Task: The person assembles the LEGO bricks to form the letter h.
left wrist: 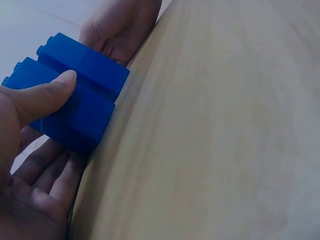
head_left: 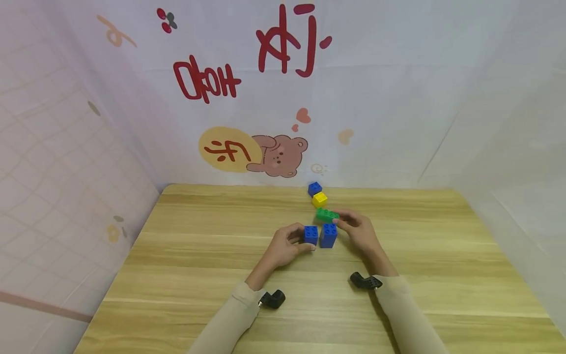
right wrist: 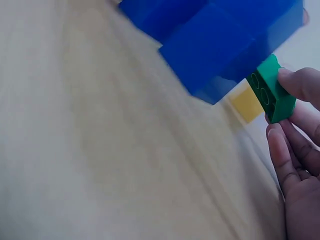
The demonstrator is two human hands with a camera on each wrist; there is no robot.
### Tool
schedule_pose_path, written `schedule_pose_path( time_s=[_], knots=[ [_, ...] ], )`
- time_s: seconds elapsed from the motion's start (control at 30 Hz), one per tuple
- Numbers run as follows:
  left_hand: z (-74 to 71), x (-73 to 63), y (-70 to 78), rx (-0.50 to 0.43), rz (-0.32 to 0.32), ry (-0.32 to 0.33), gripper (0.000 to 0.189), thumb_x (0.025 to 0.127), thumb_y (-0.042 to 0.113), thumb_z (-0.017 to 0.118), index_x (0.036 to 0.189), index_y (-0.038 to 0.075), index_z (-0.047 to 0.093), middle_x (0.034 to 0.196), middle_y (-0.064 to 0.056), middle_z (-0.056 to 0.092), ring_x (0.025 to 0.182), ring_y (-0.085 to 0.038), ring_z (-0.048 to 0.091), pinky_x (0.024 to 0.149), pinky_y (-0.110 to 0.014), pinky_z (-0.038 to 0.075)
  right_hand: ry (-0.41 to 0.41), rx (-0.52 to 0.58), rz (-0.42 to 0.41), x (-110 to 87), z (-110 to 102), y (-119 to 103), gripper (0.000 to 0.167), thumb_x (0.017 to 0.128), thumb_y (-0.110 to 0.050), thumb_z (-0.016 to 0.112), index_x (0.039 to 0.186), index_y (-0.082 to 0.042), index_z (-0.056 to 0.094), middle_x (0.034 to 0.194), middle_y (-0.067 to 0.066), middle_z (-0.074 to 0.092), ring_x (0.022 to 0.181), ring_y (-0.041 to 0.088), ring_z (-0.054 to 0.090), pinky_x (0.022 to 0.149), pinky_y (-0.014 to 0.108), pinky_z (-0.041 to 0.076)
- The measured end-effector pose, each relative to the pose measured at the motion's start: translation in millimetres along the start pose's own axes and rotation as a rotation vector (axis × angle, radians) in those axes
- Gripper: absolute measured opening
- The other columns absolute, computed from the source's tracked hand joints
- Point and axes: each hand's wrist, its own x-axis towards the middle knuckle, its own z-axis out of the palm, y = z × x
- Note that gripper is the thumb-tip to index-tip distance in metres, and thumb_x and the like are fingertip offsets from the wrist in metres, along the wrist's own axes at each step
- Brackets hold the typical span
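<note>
Left hand [head_left: 284,246] grips left stack [head_left: 311,236]; right hand [head_left: 361,234] pinches green brick [head_left: 326,215] — low swing toward surface's [head_left: 199,236] near edge could topple right stack [head_left: 328,237].

The left hand [head_left: 284,246] curls, the right hand [head_left: 361,233] pinches, both forearms [head_left: 232,314] angled inward.

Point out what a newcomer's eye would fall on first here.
Most likely the red characters high on the white wall, with a bear printed below them. On the table, the left blue stack, held in the left fingers, and the right blue stack, close beside it, would probably come next. Just beyond them, the green brick stands out in the right fingers, nearer than the yellow brick.
</note>
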Motion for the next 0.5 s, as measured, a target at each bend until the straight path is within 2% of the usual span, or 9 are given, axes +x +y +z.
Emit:
schedule_pose_path(
  time_s=[0.13, 0.27, 0.5],
  knots=[
    [5.0, 2.1, 0.6, 0.005, 0.0, 0.0, 0.029, 0.087, 0.022, 0.084, 0.111, 0.016, 0.069, 0.118, -0.001, 0.07, 0.115, -0.016, 0.067, 0.107, -0.035, 0.054, 0.027, 0.044, 0.04, -4.1, -8, 2, 0.046, 0.094, -0.051, 0.071, 0.131, -0.023, 0.069, 0.13, 0.003, 0.069, 0.112, 0.014, 0.066, 0.097, 0.02, 0.053],
    [7.0, 3.6, 0.4, -0.007, 0.014, -0.016, 0.03, 0.088, 0.022, 0.083, 0.113, 0.016, 0.069, 0.119, -0.003, 0.07, 0.116, -0.017, 0.067, 0.107, -0.034, 0.054, 0.065, 0.086, 0.054, -8.7, -13, 2, 0.046, 0.094, -0.048, 0.072, 0.132, -0.023, 0.069, 0.131, 0.004, 0.069, 0.108, 0.015, 0.069, 0.096, 0.019, 0.054],
    [2.4, 2.3, -2.3, -0.019, 0.015, -0.002, 0.028, 0.088, 0.02, 0.083, 0.113, 0.016, 0.07, 0.12, -0.004, 0.071, 0.119, -0.02, 0.068, 0.106, -0.034, 0.055, 0.033, 0.1, 0.04, -13.9, -13, -10, 0.049, 0.095, -0.044, 0.072, 0.137, -0.019, 0.066, 0.135, 0.007, 0.067, 0.112, 0.009, 0.066, 0.095, 0.015, 0.054]
  ],
)
